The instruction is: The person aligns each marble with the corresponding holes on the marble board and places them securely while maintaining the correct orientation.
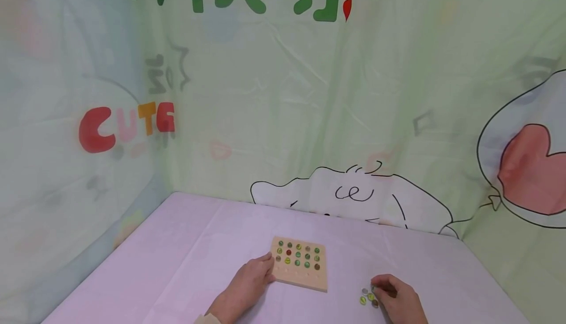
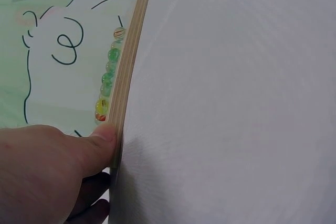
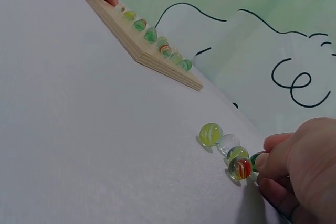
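A square wooden board (image 1: 305, 285) lies on the table, several glass marbles seated in rows across its far part and bare hollows along its near part. My left hand (image 1: 249, 282) holds the board's left edge, the thumb (image 2: 104, 136) against its side in the left wrist view. To the right of the board, my right hand (image 1: 400, 300) pinches a green marble (image 3: 255, 161), mostly covered by the fingers. Close beside those fingertips sit several loose marbles: a yellow-green one (image 3: 211, 135), a clear one (image 3: 229, 144) and one with a red swirl (image 3: 240, 168).
A pale cloth covers the table (image 1: 177, 260). Behind it hangs a green printed curtain (image 1: 283, 107) with a cartoon outline along the table's back edge. Another printed curtain (image 1: 57, 176) closes off the left side.
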